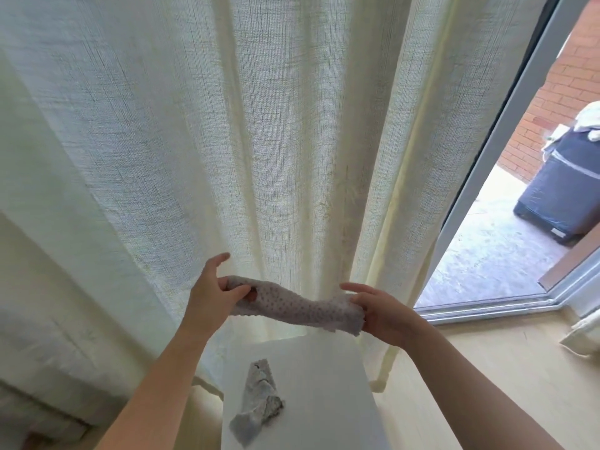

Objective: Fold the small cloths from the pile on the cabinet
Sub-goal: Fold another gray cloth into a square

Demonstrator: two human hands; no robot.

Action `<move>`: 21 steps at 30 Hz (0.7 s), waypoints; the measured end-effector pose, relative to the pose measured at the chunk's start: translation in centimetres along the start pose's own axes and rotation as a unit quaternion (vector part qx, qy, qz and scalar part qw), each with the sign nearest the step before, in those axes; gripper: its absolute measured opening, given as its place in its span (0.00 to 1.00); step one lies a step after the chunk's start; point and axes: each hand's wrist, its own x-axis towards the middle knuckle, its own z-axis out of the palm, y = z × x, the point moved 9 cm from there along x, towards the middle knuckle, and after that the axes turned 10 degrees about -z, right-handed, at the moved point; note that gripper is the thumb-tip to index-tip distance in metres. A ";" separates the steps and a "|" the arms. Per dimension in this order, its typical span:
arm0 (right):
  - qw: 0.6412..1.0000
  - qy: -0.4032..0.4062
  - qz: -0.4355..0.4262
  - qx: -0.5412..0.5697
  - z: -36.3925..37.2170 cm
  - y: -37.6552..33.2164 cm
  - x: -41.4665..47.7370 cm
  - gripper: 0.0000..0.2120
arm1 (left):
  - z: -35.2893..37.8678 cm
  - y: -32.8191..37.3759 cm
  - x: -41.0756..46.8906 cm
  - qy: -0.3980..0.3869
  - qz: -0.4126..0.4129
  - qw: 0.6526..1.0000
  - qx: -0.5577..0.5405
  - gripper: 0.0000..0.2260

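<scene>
Dotted cloth [297, 305] stretches above the cabinet [324, 384]. Left hand [211, 295] pinches its 9 o'clock end between thumb and fingers; right hand [380, 315] pinches the 3 o'clock end.

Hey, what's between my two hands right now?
In the head view, a dotted cloth stretches between them. The left hand grips one end and the right hand the other, above the white cabinet.
</scene>
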 end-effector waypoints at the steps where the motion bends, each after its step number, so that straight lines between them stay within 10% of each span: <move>1: 1.000 0.001 0.005 -0.013 0.0 0.1 0.1 0.13 | 0.1 0.2 0.0 -0.007 0.012 1.000 0.018 0.20; 12: 0.902 0.160 -0.271 -0.296 -1.3 -8.5 -2.1 0.06 | -3.3 3.8 -1.6 0.052 0.191 0.973 0.123 0.08; 19: 0.793 -0.053 -0.347 -0.498 8.8 -13.3 -2.7 0.06 | 5.1 5.8 -3.2 -0.221 0.132 0.950 0.174 0.26; 21: 0.777 -0.056 -0.364 -0.510 10.2 -14.4 -2.3 0.07 | 8.4 7.1 -3.3 -0.217 0.147 0.951 0.161 0.14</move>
